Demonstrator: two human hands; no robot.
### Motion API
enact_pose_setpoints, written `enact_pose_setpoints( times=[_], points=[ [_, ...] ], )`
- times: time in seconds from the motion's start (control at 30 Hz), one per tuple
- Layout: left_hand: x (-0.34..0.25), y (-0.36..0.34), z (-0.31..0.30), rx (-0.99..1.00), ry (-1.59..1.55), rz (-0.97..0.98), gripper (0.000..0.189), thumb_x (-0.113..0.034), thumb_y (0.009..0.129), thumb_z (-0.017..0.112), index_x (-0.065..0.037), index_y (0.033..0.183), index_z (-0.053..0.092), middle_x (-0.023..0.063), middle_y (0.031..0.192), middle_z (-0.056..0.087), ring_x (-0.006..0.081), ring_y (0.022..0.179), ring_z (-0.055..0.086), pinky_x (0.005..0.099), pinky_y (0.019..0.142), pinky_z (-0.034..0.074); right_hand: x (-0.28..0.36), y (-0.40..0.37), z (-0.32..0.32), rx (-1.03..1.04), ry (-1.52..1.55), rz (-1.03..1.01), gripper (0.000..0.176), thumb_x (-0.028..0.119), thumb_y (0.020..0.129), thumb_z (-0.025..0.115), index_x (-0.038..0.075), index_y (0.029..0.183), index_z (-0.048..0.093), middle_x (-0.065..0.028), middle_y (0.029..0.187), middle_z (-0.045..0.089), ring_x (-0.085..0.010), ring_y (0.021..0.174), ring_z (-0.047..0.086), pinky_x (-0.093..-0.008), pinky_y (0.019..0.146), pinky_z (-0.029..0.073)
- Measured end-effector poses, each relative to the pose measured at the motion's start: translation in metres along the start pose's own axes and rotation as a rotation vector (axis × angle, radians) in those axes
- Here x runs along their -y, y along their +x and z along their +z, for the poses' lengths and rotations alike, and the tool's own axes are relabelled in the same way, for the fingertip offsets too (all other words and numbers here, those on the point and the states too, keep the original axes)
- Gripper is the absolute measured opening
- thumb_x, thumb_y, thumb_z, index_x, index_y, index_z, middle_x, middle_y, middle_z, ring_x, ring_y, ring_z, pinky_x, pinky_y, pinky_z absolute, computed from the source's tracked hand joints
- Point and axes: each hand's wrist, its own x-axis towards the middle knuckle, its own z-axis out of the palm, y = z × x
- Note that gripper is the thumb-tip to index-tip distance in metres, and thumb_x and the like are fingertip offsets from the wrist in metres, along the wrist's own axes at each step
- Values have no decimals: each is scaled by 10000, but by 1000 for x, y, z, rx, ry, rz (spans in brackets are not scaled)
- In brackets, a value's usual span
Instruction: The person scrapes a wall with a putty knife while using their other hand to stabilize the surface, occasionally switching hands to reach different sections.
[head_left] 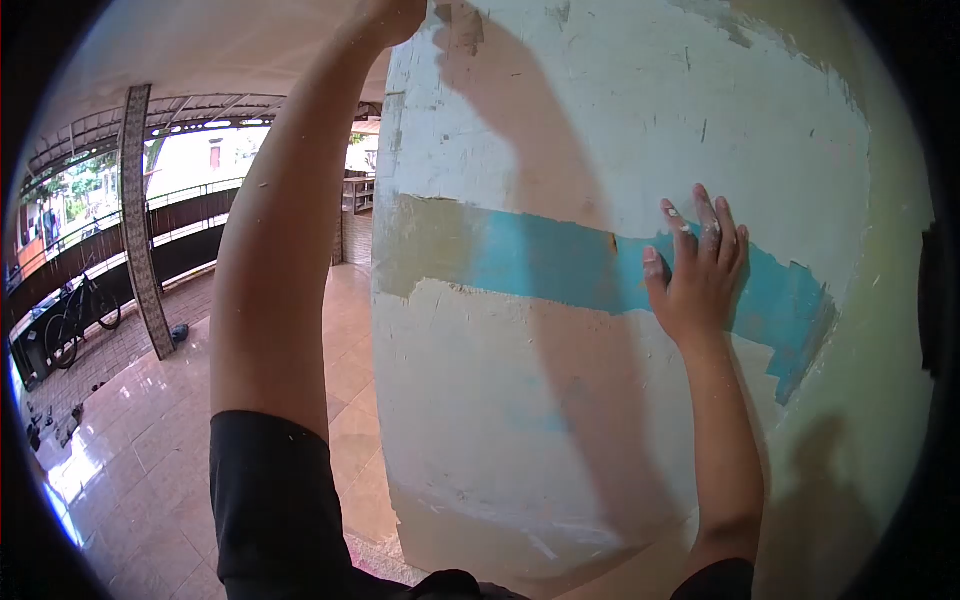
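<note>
My right hand [700, 275] lies against the wall with its fingers spread, over a turquoise painted band [550, 260]. White specks of paint or filler mark its fingers. Reaching up past the wall's left edge, my left hand [398, 18] is cut off by the top of the view. Its fingers are hidden, so I cannot see what it holds, if anything. Around the band, the wall [620, 120] has a pale, scraped-looking coat with ragged edges and small scratches. The shadow of my raised arm falls across it.
On the left, a patterned post [145, 220] stands on a shiny tiled floor [170, 450]. A bicycle [80, 320] leans by a dark fence [190, 245]. Footwear [65, 425] lies on the ground at far left. A dark object [928, 300] edges in at far right.
</note>
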Motion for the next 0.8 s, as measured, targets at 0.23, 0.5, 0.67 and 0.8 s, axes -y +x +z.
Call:
enact_pose_setpoints(
  times=[0.23,0.5,0.67,0.8],
  points=[
    [-26,-39,-21,37,-65,23,361,-202,951,480,-68,1244,643,298,1116,679,467,1085,647,524,957,514,1,-1,-3,14,23,-1,545,325,927,627,237,1447,492,-101,1609,335,-342,1496,246,-598,1201,166],
    [-48,-67,-41,132,-217,-104,369,-191,975,441,-44,1257,629,304,1119,680,475,1072,650,539,936,523,-1,-2,-3,-8,64,-5,529,310,925,634,241,1433,503,-91,1592,364,-344,1487,260,-603,1194,175],
    [-8,-104,-2,61,-55,36,417,-269,971,461,-159,1365,544,259,1027,709,470,996,671,547,874,523,0,-1,-5,-13,104,2,507,285,926,635,235,1415,513,-82,1585,374,-343,1484,265,-605,1191,177],
    [-24,-140,-28,181,42,-62,437,-261,979,434,-191,1405,505,266,1016,708,460,957,684,561,862,520,-6,2,-6,-31,137,-16,480,267,924,629,211,1391,534,-98,1573,386,-353,1466,288,-602,1185,181]
  ],
)
